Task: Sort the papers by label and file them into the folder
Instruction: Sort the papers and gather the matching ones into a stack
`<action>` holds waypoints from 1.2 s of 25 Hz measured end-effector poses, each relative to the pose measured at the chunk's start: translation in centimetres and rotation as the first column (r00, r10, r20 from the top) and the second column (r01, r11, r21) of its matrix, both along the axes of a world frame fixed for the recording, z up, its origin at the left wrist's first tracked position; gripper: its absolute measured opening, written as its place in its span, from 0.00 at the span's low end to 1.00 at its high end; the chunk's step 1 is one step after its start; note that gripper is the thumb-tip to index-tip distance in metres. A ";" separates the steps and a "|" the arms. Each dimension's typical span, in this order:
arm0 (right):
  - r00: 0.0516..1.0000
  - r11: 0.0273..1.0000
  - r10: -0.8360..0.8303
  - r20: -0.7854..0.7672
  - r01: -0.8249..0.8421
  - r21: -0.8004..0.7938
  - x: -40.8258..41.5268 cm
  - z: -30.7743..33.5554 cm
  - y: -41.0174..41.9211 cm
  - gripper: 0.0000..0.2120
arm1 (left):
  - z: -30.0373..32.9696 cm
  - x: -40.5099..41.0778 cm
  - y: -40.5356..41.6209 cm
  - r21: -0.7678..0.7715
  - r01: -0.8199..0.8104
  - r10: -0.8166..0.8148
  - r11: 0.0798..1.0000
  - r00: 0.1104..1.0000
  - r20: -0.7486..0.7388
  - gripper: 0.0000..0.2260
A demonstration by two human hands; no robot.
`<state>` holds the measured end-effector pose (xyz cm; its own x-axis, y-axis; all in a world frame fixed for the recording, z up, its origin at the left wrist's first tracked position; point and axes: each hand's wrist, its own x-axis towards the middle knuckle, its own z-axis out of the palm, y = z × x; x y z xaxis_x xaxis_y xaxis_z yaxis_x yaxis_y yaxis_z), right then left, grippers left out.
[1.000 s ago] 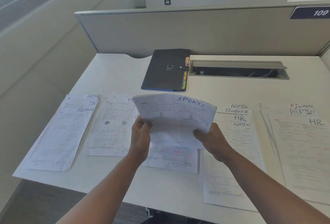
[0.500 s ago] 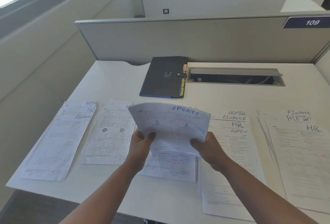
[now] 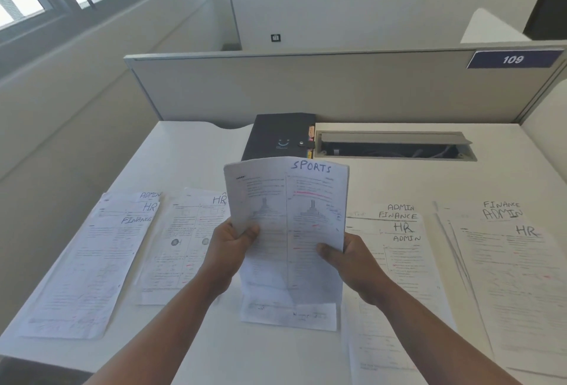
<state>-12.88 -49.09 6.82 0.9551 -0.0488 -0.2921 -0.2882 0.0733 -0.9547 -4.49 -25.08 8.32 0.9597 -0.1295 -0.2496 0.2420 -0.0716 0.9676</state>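
The left hand (image 3: 228, 251) grips the left edge of a white printed paper sheet headed "SPORTS" (image 3: 288, 219), thumb curled over its front and the other fingers hidden behind. The right hand (image 3: 352, 262) pinches the right edge the same way, thumb on the front. The sheet stands nearly upright above the white surface (image 3: 190, 151), long axis vertical, heading uppermost, printed face toward the person. Behind it lies a dark closed folder (image 3: 276, 136), with labelled paper stacks on either side.

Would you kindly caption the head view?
Both hands hold up a SPORTS sheet above labelled paper stacks.
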 end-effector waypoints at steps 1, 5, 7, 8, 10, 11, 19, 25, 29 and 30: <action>1.000 1.000 0.012 -0.007 -0.012 0.020 0.0 -0.1 0.3 0.11 | 0.0 0.3 0.3 0.002 0.002 -0.002 1.000 1.000 -0.018 0.08; 0.996 0.996 -0.009 -0.084 0.016 0.087 0.7 -0.9 1.0 0.10 | -0.3 0.6 1.6 -0.061 0.055 -0.063 0.997 0.989 -0.131 0.12; 0.991 0.989 -0.058 -0.120 0.074 0.131 1.0 -0.9 1.2 0.10 | -0.8 0.5 2.5 -0.090 0.084 -0.102 0.992 0.969 -0.223 0.14; 0.987 0.981 -0.089 -0.133 0.110 0.161 1.2 -0.8 1.3 0.11 | -0.9 0.5 2.9 -0.108 0.105 -0.131 0.989 0.955 -0.267 0.15; 0.978 0.962 -0.143 -0.150 0.173 0.211 1.7 -0.6 1.4 0.11 | -1.3 0.6 3.7 -0.179 0.146 -0.199 0.973 0.923 -0.329 0.15; 0.974 0.954 -0.161 -0.159 0.195 0.227 2.1 -0.6 1.5 0.12 | -1.6 0.7 4.0 -0.216 0.165 -0.234 0.962 0.908 -0.348 0.14; 0.935 0.925 -0.278 -0.220 0.322 0.200 3.6 -0.4 3.8 0.12 | -2.9 2.4 6.3 -0.282 0.322 -0.416 0.904 0.817 -0.399 0.18; 0.898 0.900 -0.374 -0.234 0.412 0.144 3.7 -0.5 4.6 0.13 | -3.8 4.7 6.9 -0.199 0.470 -0.508 0.860 0.748 -0.427 0.12; 0.870 0.884 -0.424 -0.252 0.457 0.092 3.4 -0.4 4.3 0.13 | -3.9 5.5 6.3 -0.159 0.563 -0.569 0.811 0.696 -0.438 0.11; 0.865 0.881 -0.431 -0.255 0.465 0.086 3.3 -0.5 4.0 0.12 | -4.1 5.7 6.0 -0.160 0.583 -0.586 0.796 0.680 -0.441 0.11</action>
<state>-9.55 -45.06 6.36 0.7489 -0.3986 -0.5294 -0.3947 0.3734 -0.8395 1.20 -19.03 4.24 0.4657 -0.6286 -0.6229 0.5532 -0.3427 0.7593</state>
